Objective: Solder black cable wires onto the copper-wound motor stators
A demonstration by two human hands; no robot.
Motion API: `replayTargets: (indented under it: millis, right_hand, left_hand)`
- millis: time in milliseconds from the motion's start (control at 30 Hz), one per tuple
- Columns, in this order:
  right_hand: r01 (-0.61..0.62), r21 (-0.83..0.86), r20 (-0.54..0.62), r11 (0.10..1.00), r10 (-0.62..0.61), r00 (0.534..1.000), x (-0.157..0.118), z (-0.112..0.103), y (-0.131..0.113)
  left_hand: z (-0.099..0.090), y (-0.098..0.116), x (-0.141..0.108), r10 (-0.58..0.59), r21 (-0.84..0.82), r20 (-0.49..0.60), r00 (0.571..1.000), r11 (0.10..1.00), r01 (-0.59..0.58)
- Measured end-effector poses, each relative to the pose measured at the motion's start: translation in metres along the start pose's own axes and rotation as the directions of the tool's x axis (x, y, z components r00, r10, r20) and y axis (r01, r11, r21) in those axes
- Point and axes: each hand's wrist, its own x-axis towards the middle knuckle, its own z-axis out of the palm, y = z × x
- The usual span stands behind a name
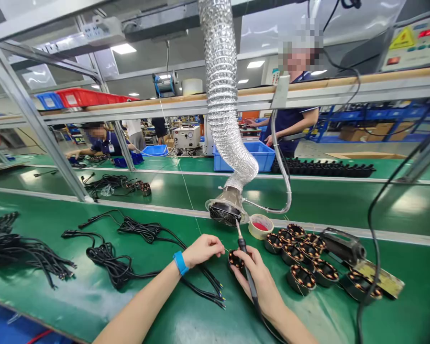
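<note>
Pinching thin wire point(226, 250) with left fingers point(217, 247); right hand point(262, 283) grasps soldering iron point(249, 277) plus coil ring point(236, 259).
Ring's at the bench point(186, 326), probably hefty, rigid; I'd grab its outer wall, coils look fragile.

Head-worn view, facing forward, down over workbench point(189, 320)

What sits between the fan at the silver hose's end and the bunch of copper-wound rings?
The head view shows a pale roll of tape, red inside, between the fan and the copper-wound rings.
</note>
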Motion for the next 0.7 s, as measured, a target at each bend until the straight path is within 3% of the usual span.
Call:
replayTargets:
  millis: [233, 467, 533, 700]
  right_hand:
    - [-0.008, 0.077, -0.003, 0.997, 0.008, 1.000, 0.001, 0.000, -0.002]
    - [-0.049, 0.176, 0.018, 0.983, 0.046, 0.999, 0.001, -0.002, -0.011]
    - [-0.066, 0.200, 0.008, 0.978, 0.065, 0.998, -0.001, -0.002, -0.011]
    - [-0.084, 0.252, -0.014, 0.964, 0.090, 0.996, -0.006, 0.000, -0.008]
  left_hand:
    - [0.004, -0.003, 0.001, -0.079, -0.150, 0.053, 0.995, 0.985, 0.086]
    - [0.012, 0.010, -0.008, -0.047, -0.191, 0.158, 0.986, 0.978, 0.077]
    - [0.010, 0.010, -0.010, -0.051, -0.129, 0.136, 0.989, 0.989, 0.069]
    - [0.006, -0.006, -0.006, 0.027, 0.075, -0.073, 0.997, 0.997, -0.022]
